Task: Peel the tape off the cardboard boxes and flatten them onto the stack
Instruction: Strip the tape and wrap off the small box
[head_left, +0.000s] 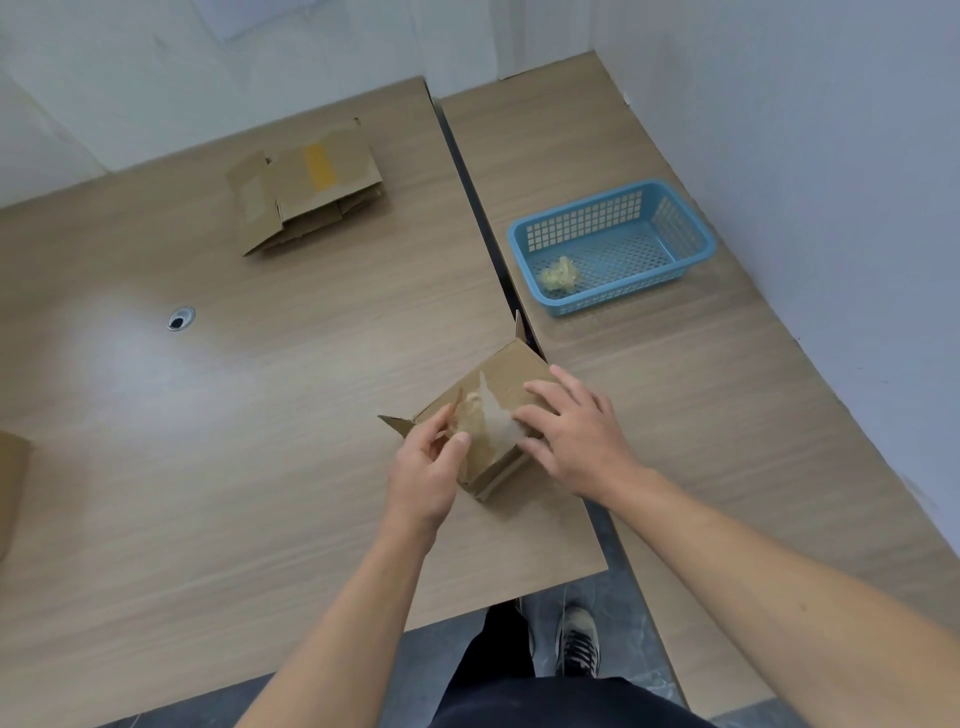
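Observation:
A small cardboard box stands near the right edge of the left table, with flaps sticking out at its far and left corners. A strip of clear tape is partly lifted off its top face. My left hand pinches the loose end of the tape between thumb and fingers. My right hand lies flat on the box top with fingers spread, holding it down. A stack of flattened boxes, the top one with a yellow tape patch, lies at the far side of the same table.
A blue plastic basket on the right table holds a crumpled ball of tape. A dark gap separates the two tables. Another cardboard piece shows at the left edge. A cable hole sits in the left table.

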